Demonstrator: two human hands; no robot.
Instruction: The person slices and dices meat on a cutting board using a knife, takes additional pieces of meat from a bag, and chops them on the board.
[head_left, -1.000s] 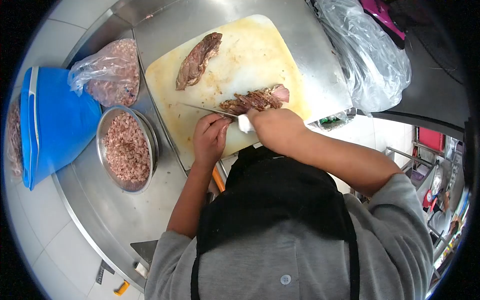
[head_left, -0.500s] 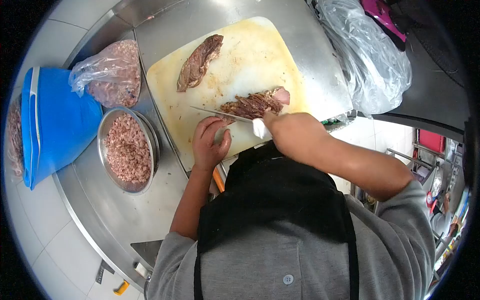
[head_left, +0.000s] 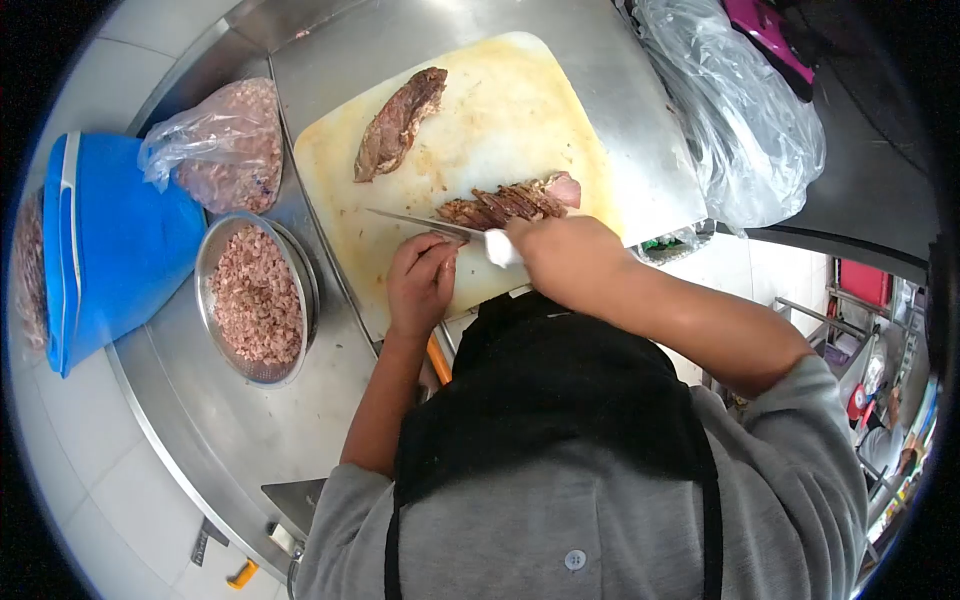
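My right hand (head_left: 570, 255) is wrapped round the white handle of a knife (head_left: 412, 218), whose blade points left across the cutting board (head_left: 500, 90). Just beyond the blade lies a browned piece of meat (head_left: 505, 203), cut into slices along much of its length, with a pink end at the right. My left hand (head_left: 422, 285) is on the near side of the blade, its fingers curled together close to the edge. What those fingers hold, if anything, is hidden. Farther up the board rests a second, whole piece of browned meat (head_left: 400, 125).
Left of the board stands a metal colander (head_left: 208, 300) full of small diced meat. Behind it are a clear bag of diced meat (head_left: 240, 150) and a blue container (head_left: 130, 250). Clear plastic bags (head_left: 740, 120) lie at the right edge of the steel counter (head_left: 330, 55).
My right hand and the knife have shifted slightly left. The fingers of my left hand have drawn closer together, near the blade. Both pieces of meat stay about where they were.
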